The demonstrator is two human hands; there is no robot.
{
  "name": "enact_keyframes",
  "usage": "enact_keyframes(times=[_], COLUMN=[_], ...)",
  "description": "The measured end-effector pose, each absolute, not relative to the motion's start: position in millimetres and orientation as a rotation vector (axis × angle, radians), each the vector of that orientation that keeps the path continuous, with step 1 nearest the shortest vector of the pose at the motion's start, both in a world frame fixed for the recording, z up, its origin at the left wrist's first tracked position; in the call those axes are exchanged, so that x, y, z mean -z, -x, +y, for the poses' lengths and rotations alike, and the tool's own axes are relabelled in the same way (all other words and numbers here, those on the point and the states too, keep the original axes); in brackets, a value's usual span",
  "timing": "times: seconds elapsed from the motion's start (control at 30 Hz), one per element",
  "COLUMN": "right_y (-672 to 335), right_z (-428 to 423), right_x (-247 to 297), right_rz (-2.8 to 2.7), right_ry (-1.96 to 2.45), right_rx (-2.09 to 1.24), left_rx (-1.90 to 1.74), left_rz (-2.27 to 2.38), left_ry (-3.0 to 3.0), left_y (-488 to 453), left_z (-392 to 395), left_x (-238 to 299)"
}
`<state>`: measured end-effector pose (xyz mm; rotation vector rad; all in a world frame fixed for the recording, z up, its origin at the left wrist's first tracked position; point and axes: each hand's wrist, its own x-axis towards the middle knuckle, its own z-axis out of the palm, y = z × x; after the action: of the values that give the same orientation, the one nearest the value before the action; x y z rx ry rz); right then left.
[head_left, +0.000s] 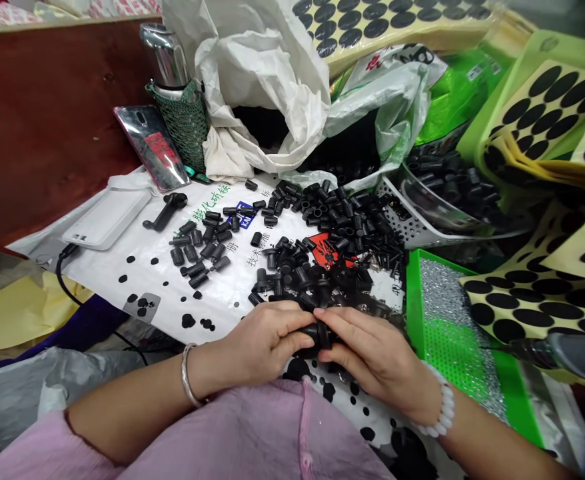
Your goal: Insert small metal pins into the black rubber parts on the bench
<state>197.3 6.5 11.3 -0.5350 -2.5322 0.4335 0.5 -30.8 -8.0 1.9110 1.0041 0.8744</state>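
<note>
Close to my body, my left hand point(271, 338) and my right hand point(365, 347) meet around a black plastic part point(322, 333). The left thumb and fingers pinch its left end, while the right fingers and thumb close on its right end. Much of the part is hidden by my fingers. Just beyond my hands lies a heap of flanged black plastic pieces point(292, 263). Black cylindrical caps point(205, 250) are scattered to the left of it, and a denser pile of caps point(342, 217) spreads behind.
On the right stands a green tray point(415, 293) of small silvery pieces, with a power tool point(577, 353) beside it. White sacks point(272, 53) and a perforated basket point(425, 230) line the back. A phone point(150, 147), a flask point(165, 57) and a white power bank point(105, 217) sit at left.
</note>
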Motion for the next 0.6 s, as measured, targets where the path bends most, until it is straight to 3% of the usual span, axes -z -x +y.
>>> enact_keyframes(times=[0.2,0.4,0.6], right_y=[-186.3,-168.6,-146.0], right_z=[9.7,19.0,9.7], right_x=[-20.2,-36.2,-27.3], right_rz=[-2.514,-2.381,-1.975], right_ry=[0.658,0.790,0.886], right_rx=[-0.417,-0.452,-0.973], left_rx=[-1.153,-1.349,-1.538], left_rz=[1.092,1.072,0.951], left_ry=[-2.075,-1.465,-1.238], left_y=[-1.3,1.0,12.1], left_z=[-30.0,-22.4,-25.4], left_x=[20.1,16.7,12.4])
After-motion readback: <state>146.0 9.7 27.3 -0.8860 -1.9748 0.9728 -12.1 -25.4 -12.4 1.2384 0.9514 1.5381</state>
